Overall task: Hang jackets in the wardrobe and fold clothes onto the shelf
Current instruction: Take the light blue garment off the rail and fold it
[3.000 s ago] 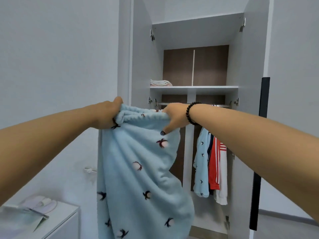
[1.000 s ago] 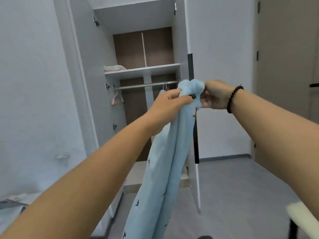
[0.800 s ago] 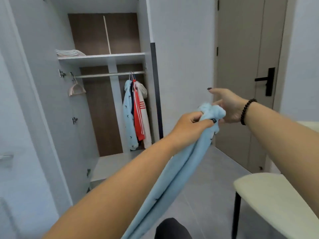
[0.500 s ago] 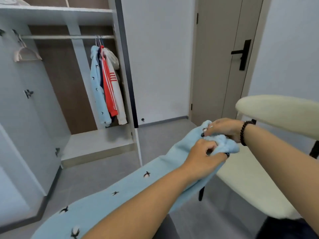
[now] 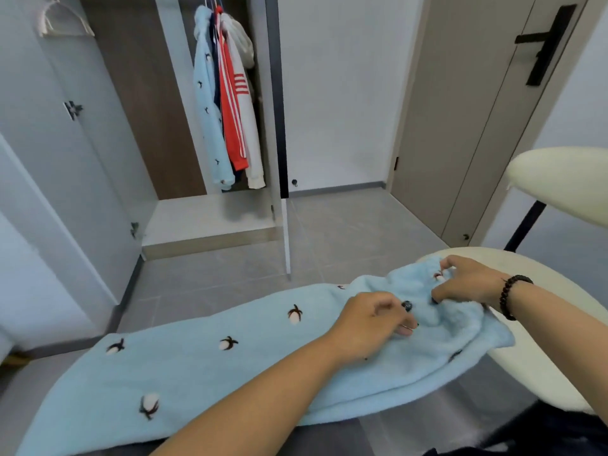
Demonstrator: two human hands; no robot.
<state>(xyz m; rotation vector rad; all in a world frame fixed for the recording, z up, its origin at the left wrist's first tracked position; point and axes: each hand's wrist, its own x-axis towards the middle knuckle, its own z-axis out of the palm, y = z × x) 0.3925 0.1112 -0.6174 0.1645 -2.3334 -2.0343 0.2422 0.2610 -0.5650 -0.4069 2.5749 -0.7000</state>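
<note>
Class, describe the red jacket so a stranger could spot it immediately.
Look into the open wardrobe on the left. Three garments hang together; the red jacket is between a light blue fleece and a white top, the only one with white stripes.

Grey floor (image 5: 345,225) is lying open between the wardrobe (image 5: 204,222) and the cream chair seat (image 5: 539,324). The wardrobe's open door edge (image 5: 285,232) is jutting into that gap. Hanging jackets (image 5: 227,103) are filling the rail's right end, leaving free space to their left beside a bare hanger (image 5: 62,21). The chair backrest (image 5: 559,182) is overhanging the seat at right. A blue fleece garment (image 5: 214,357) is covering the seat's near edge.
</note>
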